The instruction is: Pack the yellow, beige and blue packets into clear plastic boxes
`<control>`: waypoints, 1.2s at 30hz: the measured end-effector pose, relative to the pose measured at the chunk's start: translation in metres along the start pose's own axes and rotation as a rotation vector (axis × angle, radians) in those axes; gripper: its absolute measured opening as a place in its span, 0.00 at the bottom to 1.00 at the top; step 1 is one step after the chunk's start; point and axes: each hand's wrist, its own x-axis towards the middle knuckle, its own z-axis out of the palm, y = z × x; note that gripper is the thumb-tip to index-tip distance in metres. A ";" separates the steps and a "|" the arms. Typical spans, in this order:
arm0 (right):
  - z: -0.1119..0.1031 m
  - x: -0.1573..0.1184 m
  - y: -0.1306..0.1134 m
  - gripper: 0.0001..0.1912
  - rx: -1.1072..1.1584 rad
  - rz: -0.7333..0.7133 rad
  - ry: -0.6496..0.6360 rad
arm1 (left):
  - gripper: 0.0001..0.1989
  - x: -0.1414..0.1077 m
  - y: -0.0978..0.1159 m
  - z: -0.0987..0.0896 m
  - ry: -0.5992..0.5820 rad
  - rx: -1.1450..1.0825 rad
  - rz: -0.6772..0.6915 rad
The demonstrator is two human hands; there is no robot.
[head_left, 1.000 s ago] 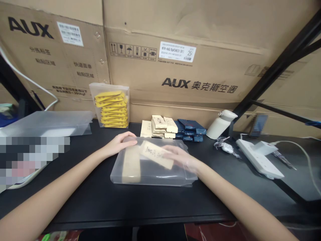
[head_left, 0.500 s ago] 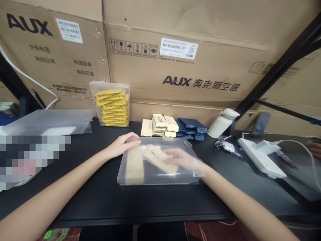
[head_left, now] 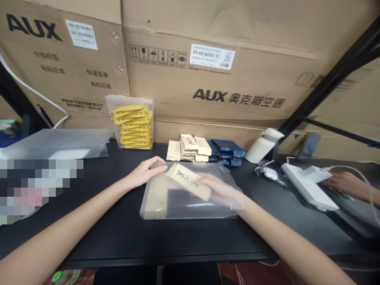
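Note:
A flat translucent plastic box (head_left: 184, 206) lies on the black table (head_left: 118, 237) in front of me. My left hand (head_left: 147, 171) rests on its far left corner, fingers closed over the edge. My right hand (head_left: 221, 189) reaches inside the box from the right and holds a beige packet (head_left: 188, 181) with dark writing, tilted across the middle. Another beige packet (head_left: 156, 196) lies inside along the left wall.
Stacks of beige packets (head_left: 190, 148) and blue packets (head_left: 227, 151) sit behind the box. A clear box of yellow packets (head_left: 132, 126) stands upright against big cardboard cartons (head_left: 237, 79). A white bottle (head_left: 263, 145), keys (head_left: 268, 173) and power strip (head_left: 307, 186) lie right, where another person's hand (head_left: 341, 183) rests.
The beige packet in my right hand has moved slightly up and left inside the box. Another person's hand has come in at the right edge, by the power strip.

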 end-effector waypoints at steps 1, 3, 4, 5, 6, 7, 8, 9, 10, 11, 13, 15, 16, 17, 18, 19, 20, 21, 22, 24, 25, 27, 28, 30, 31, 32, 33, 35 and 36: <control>0.003 -0.001 -0.002 0.17 0.076 0.015 -0.080 | 0.16 0.000 0.002 0.002 0.000 -0.019 0.002; 0.011 -0.003 -0.003 0.19 0.198 0.049 -0.201 | 0.16 -0.002 0.007 0.008 -0.015 -0.056 0.012; 0.014 -0.003 -0.002 0.19 0.238 0.060 -0.230 | 0.15 -0.002 0.010 0.011 -0.027 -0.071 0.015; 0.016 -0.003 0.000 0.19 0.266 0.070 -0.243 | 0.15 -0.003 0.013 0.013 -0.038 -0.080 0.017; 0.018 -0.003 0.002 0.19 0.289 0.076 -0.245 | 0.14 -0.004 0.015 0.016 -0.045 -0.085 0.017; 0.018 -0.002 0.005 0.19 0.311 0.078 -0.237 | 0.14 -0.005 0.017 0.017 -0.049 -0.088 0.016; 0.018 -0.001 0.009 0.19 0.335 0.082 -0.223 | 0.14 -0.005 0.018 0.019 -0.050 -0.090 0.016; 0.017 0.001 0.012 0.20 0.360 0.087 -0.208 | 0.14 -0.005 0.018 0.020 -0.051 -0.092 0.015; 0.017 0.002 0.015 0.20 0.385 0.095 -0.198 | 0.14 -0.005 0.019 0.021 -0.053 -0.094 0.014; 0.016 0.004 0.018 0.21 0.410 0.097 -0.191 | 0.14 -0.005 0.019 0.022 -0.055 -0.096 0.013; 0.017 0.006 0.021 0.21 0.451 0.086 -0.184 | 0.14 -0.005 0.018 0.023 -0.057 -0.098 0.011; 0.019 0.006 0.023 0.23 0.477 0.064 -0.210 | 0.14 -0.004 0.017 0.023 -0.058 -0.097 0.011; 0.020 0.006 0.022 0.25 0.488 0.054 -0.235 | 0.15 -0.004 0.017 0.023 -0.061 -0.095 0.012; 0.022 0.005 0.021 0.26 0.495 0.049 -0.261 | 0.15 -0.004 0.017 0.023 -0.063 -0.091 0.013; 0.023 0.004 0.019 0.27 0.496 0.049 -0.282 | 0.15 -0.004 0.018 0.022 -0.065 -0.082 0.016; 0.024 0.003 0.017 0.27 0.490 0.049 -0.289 | 0.15 -0.005 0.019 0.022 -0.062 -0.068 0.017; 0.025 0.002 0.015 0.26 0.475 0.047 -0.283 | 0.16 -0.006 0.020 0.021 -0.050 -0.045 0.015; 0.026 0.002 0.013 0.26 0.451 0.045 -0.271 | 0.17 -0.007 0.022 0.020 -0.033 -0.016 0.009; 0.026 0.002 0.011 0.25 0.416 0.044 -0.256 | 0.18 -0.008 0.024 0.020 -0.016 0.015 0.003; 0.024 0.002 0.010 0.26 0.331 0.047 -0.241 | 0.20 -0.010 0.027 0.021 -0.004 0.053 -0.004; 0.022 0.003 0.010 0.26 0.287 0.055 -0.242 | 0.20 -0.011 0.028 0.022 -0.014 0.054 -0.006; 0.018 0.005 0.011 0.23 0.205 0.078 -0.234 | 0.19 -0.011 0.029 0.024 -0.047 0.036 -0.008; 0.016 0.005 0.011 0.22 0.171 0.090 -0.220 | 0.19 -0.011 0.029 0.025 -0.057 0.029 -0.013; 0.013 0.007 0.013 0.19 0.127 0.116 -0.175 | 0.19 -0.011 0.029 0.025 -0.071 0.027 -0.025; 0.012 0.007 0.013 0.18 0.125 0.129 -0.158 | 0.19 -0.011 0.029 0.025 -0.078 0.026 -0.028; 0.011 0.007 0.013 0.17 0.138 0.140 -0.153 | 0.19 -0.011 0.028 0.025 -0.087 0.022 -0.028; 0.011 0.006 0.013 0.18 0.162 0.148 -0.159 | 0.18 -0.011 0.028 0.024 -0.093 0.017 -0.026; 0.012 0.005 0.012 0.22 0.219 0.153 -0.181 | 0.18 -0.012 0.027 0.022 -0.095 0.017 -0.023; 0.012 0.004 0.012 0.24 0.238 0.148 -0.190 | 0.18 -0.012 0.027 0.021 -0.093 0.021 -0.023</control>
